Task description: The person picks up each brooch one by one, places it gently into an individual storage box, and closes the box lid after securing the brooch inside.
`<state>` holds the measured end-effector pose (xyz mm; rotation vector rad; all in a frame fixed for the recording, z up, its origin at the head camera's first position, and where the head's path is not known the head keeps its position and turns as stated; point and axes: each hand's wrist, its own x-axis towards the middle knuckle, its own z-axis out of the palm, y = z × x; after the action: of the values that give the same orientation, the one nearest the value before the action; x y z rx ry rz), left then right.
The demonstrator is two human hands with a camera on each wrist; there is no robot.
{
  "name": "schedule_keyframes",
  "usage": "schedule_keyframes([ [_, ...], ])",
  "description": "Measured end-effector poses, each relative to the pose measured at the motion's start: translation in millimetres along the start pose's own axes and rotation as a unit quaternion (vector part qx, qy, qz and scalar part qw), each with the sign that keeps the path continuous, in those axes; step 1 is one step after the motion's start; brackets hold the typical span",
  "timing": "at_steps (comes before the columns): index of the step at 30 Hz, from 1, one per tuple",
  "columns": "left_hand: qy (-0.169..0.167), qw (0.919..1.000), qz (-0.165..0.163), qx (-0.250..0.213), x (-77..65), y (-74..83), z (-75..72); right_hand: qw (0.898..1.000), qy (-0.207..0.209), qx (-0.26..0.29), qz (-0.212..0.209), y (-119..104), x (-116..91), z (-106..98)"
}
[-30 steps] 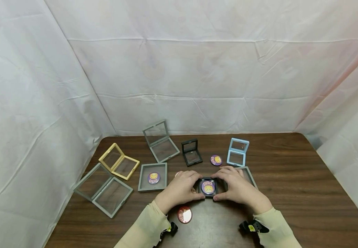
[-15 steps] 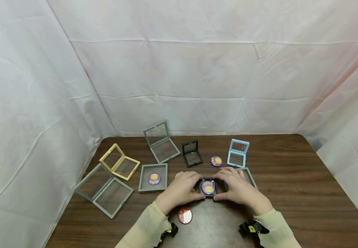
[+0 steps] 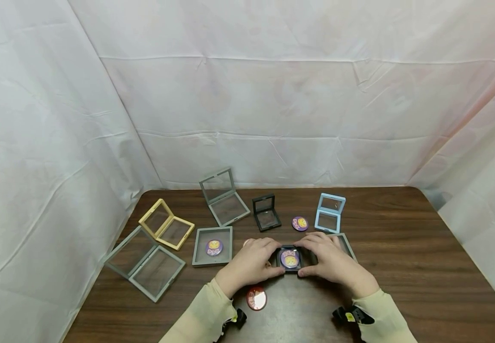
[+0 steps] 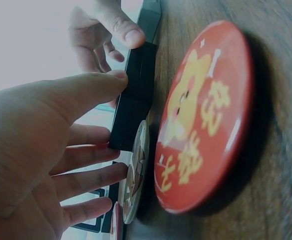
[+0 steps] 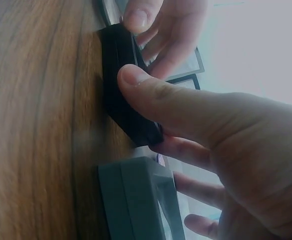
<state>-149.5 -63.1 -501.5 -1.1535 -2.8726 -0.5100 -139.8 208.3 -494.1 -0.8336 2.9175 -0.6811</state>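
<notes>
A small black display case (image 3: 291, 272) lies flat on the table with its lid down. A purple badge (image 3: 290, 258) with a yellow cartoon face shows through its clear window. My left hand (image 3: 251, 263) grips the case's left side, thumb at the front corner and index finger at the back. Mirroring it, my right hand (image 3: 330, 259) holds the right side between thumb and index finger. Both wrist views show the thumbs against the case's dark front edge. A red badge (image 4: 205, 115) with yellow characters lies by my left wrist; a pale badge (image 4: 137, 175) sits under the left fingers.
Beyond the hands stand open cases: two grey (image 3: 229, 208) (image 3: 156, 272), one yellow (image 3: 176, 232), one black (image 3: 267, 218), one blue (image 3: 327, 221). A purple badge (image 3: 300, 223) lies between black and blue. Left, a grey case (image 3: 226, 235) contains another badge; right, a grey case (image 5: 128, 200) is partly covered.
</notes>
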Motion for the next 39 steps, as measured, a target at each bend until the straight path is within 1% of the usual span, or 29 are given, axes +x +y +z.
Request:
schedule_keyframes([
  [6, -0.006, 1.0000, -0.001, 0.003, -0.7, -3.2, -2.3, 1.000, -0.007, 0.005, 0.004, 3.7, -1.4, -5.4],
  [14, -0.009, 0.9999, -0.007, 0.003, -4.3, -15.6, -16.0, 1.000, -0.018, 0.010, -0.002, 13.4, -5.0, -14.6],
  [19, -0.011, 0.9999, 0.006, -0.006, -8.2, -25.2, -23.5, 1.000, -0.026, 0.014, -0.007, 20.5, -8.7, -20.9],
  [22, -0.010, 0.9998, 0.012, -0.010, -10.5, -29.4, -24.9, 0.999, -0.029, 0.021, -0.002, 25.2, -11.9, -24.9],
  [24, -0.008, 0.9998, 0.011, -0.018, -11.8, -31.2, -25.6, 0.999, -0.029, 0.024, -0.001, 28.7, -14.4, -27.4],
  [29, 0.019, 0.9994, -0.008, -0.027, -14.8, -34.8, -27.9, 0.999, -0.021, 0.030, 0.010, 37.9, -18.8, -29.3],
  [33, 0.043, 0.9988, -0.023, -0.012, -16.7, -37.3, -30.8, 0.999, -0.022, 0.034, 0.020, 41.7, -20.4, -29.2],
  [36, 0.047, 0.9984, -0.029, 0.006, -17.9, -39.7, -31.5, 0.999, -0.023, 0.037, 0.019, 41.1, -20.4, -29.5],
  [39, 0.045, 0.9982, -0.037, 0.014, -20.4, -42.0, -31.3, 0.998, -0.027, 0.046, 0.024, 38.2, -19.6, -29.2],
])
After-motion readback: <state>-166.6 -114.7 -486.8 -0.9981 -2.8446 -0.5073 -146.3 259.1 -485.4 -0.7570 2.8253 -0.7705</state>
